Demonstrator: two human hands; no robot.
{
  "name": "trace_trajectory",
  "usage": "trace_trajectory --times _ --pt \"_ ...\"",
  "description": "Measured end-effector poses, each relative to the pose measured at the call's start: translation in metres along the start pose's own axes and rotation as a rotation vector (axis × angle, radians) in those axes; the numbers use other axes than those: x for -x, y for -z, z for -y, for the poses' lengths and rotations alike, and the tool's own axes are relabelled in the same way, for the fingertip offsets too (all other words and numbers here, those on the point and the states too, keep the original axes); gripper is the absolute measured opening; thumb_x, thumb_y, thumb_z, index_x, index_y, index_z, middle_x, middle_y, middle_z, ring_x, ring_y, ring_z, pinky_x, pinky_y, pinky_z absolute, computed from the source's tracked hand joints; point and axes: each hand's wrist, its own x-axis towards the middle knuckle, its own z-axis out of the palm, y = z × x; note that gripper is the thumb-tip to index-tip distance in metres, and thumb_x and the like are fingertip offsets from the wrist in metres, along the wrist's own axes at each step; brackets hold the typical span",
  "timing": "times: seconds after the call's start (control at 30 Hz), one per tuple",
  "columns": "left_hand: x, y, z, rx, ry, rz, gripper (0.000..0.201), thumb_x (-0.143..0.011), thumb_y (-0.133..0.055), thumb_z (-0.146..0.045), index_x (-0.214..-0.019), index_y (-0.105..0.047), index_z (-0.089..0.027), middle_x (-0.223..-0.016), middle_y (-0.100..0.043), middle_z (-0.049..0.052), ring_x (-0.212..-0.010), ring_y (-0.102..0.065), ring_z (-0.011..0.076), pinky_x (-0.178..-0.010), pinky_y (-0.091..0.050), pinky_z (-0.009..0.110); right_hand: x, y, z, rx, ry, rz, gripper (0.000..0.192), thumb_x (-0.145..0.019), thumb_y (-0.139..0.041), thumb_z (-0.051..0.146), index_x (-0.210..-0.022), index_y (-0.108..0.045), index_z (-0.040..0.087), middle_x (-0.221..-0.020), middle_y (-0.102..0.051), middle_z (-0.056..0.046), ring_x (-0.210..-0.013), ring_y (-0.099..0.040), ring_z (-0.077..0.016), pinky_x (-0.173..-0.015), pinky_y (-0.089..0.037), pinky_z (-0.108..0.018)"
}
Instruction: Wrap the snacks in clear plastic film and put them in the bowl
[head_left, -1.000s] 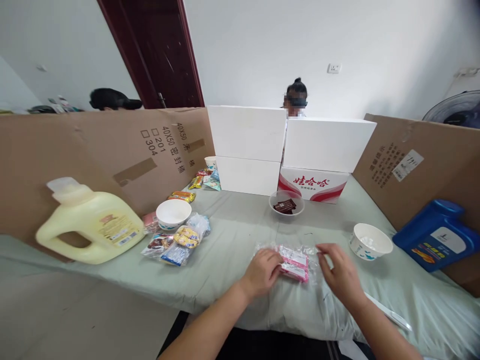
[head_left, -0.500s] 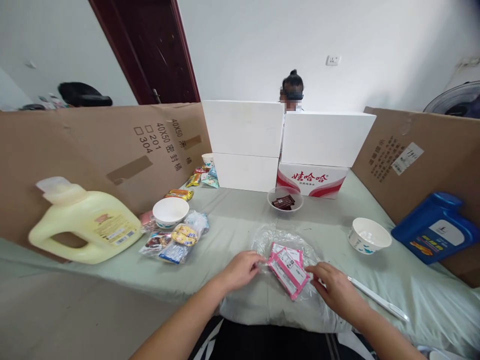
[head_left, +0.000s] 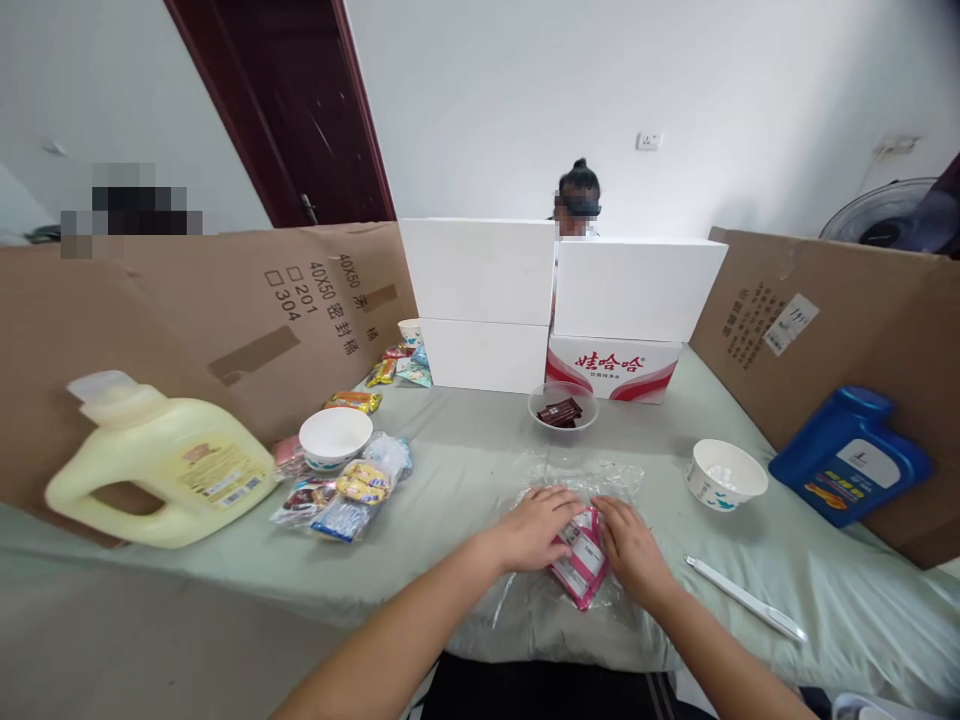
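Two pink-and-white packets lie overlapping on a crumpled sheet of clear plastic film near the table's front edge. My left hand rests over their upper left part, palm down, its fingers stretched out. From the right, my right hand lies along their edge with its fingers extended, the fingertips close to those of the left. The hands partly cover the packets and the film. Just beyond them stands a clear plastic bowl containing dark brown wrapped bars.
At right are a paper bowl, a white utility knife and a blue bottle. Snack packs, a white bowl and a yellow jug sit left. White boxes and cardboard border the table; a person sits behind.
Both hands have moved inward and forward onto the pink packets, now covering much of them. The film has bunched and shifted around them. My view has tilted slightly.
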Motion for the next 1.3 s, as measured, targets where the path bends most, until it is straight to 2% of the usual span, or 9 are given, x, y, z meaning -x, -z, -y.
trace_trajectory --times 0.1,0.27,0.57,0.73,0.83,0.9,0.97,1.1,1.3 --pt "-0.019 -0.013 0.010 -0.083 0.012 0.131 0.072 -0.075 -0.074 -0.042 -0.138 -0.044 -0.024 -0.142 -0.047 0.011 -0.133 -0.037 0.0336 -0.111 -0.024 0.050 0.005 -0.018 -0.011 0.127 0.028 -0.028 0.043 -0.090 -0.035 0.014 -0.127 -0.057 0.016 -0.131 -0.058 -0.011 -0.125 -0.049 -0.0240 -0.106 -0.038 -0.044" --pt "-0.017 -0.007 0.031 -0.067 0.159 0.101 0.081 -0.061 -0.080 -0.056 -0.129 -0.053 -0.022 -0.122 -0.055 0.011 -0.115 -0.050 0.0329 -0.101 -0.036 0.043 0.014 -0.026 -0.021 0.244 -0.002 -0.019 0.048 -0.086 -0.034 0.007 -0.127 -0.058 0.014 -0.136 -0.055 -0.009 -0.129 -0.046 -0.0227 -0.108 -0.036 -0.041" --pt "0.005 0.005 0.034 0.290 0.232 0.230 0.063 -0.051 -0.086 -0.035 -0.105 -0.056 -0.024 -0.092 -0.057 -0.002 -0.083 -0.055 0.0192 -0.069 -0.042 0.025 0.012 -0.029 -0.022 0.277 0.020 -0.025 0.043 -0.089 -0.036 0.014 -0.125 -0.060 0.015 -0.135 -0.057 -0.008 -0.126 -0.050 -0.0233 -0.105 -0.039 -0.041" --pt "0.000 0.022 0.033 0.614 0.237 0.104 0.065 -0.051 -0.085 -0.028 -0.107 -0.052 -0.023 -0.081 -0.054 -0.006 -0.069 -0.051 0.0129 -0.058 -0.038 0.021 0.013 -0.031 -0.022 0.268 0.013 -0.029 0.041 -0.090 -0.037 0.018 -0.125 -0.060 0.016 -0.134 -0.057 -0.008 -0.126 -0.050 -0.0233 -0.105 -0.039 -0.041" --pt "-0.029 0.049 0.041 0.778 0.284 -0.269 0.053 -0.061 -0.080 -0.033 -0.102 -0.049 -0.021 -0.084 -0.058 -0.003 -0.071 -0.055 0.0136 -0.060 -0.042 0.021 0.014 -0.031 -0.021 0.256 -0.006 -0.023 0.041 -0.091 -0.037 0.019 -0.125 -0.060 0.017 -0.135 -0.057 -0.007 -0.126 -0.049 -0.0232 -0.105 -0.038 -0.041" --pt "-0.059 0.070 0.046 0.655 0.368 -0.602 0.043 -0.068 -0.075 -0.034 -0.098 -0.047 -0.021 -0.086 -0.061 -0.001 -0.076 -0.059 0.0152 -0.064 -0.044 0.023 0.014 -0.030 -0.020 0.244 -0.017 -0.021 0.041 -0.091 -0.037 0.020 -0.126 -0.059 0.018 -0.135 -0.056 -0.007 -0.127 -0.049 -0.0232 -0.106 -0.037 -0.041" --pt "-0.091 0.088 0.052 0.400 0.485 -0.764 0.039 -0.072 -0.074 -0.034 -0.098 -0.047 -0.022 -0.090 -0.064 0.000 -0.081 -0.061 0.0158 -0.068 -0.045 0.023 0.014 -0.029 -0.018 0.232 -0.027 -0.019 0.040 -0.091 -0.038 0.021 -0.126 -0.059 0.018 -0.135 -0.056 -0.007 -0.127 -0.049 -0.0231 -0.106 -0.037 -0.041" --pt "-0.150 0.096 0.059 0.274 0.569 -0.748 0.037 -0.078 -0.071 -0.035 -0.103 -0.046 -0.022 -0.100 -0.066 0.004 -0.090 -0.063 0.0184 -0.074 -0.045 0.026 0.013 -0.027 -0.016 0.222 -0.030 -0.029 0.040 -0.091 -0.039 0.021 -0.125 -0.060 0.019 -0.135 -0.057 -0.007 -0.125 -0.050 -0.0228 -0.105 -0.038 -0.040" --pt "-0.197 0.060 0.048 0.122 0.647 -0.543 0.034 -0.082 -0.067 -0.030 -0.107 -0.047 -0.018 -0.117 -0.060 0.016 -0.110 -0.059 0.0278 -0.088 -0.043 0.035 0.012 -0.026 -0.015 0.233 -0.023 -0.064 0.040 -0.090 -0.039 0.018 -0.123 -0.060 0.020 -0.133 -0.058 -0.006 -0.124 -0.051 -0.0219 -0.104 -0.039 -0.039"
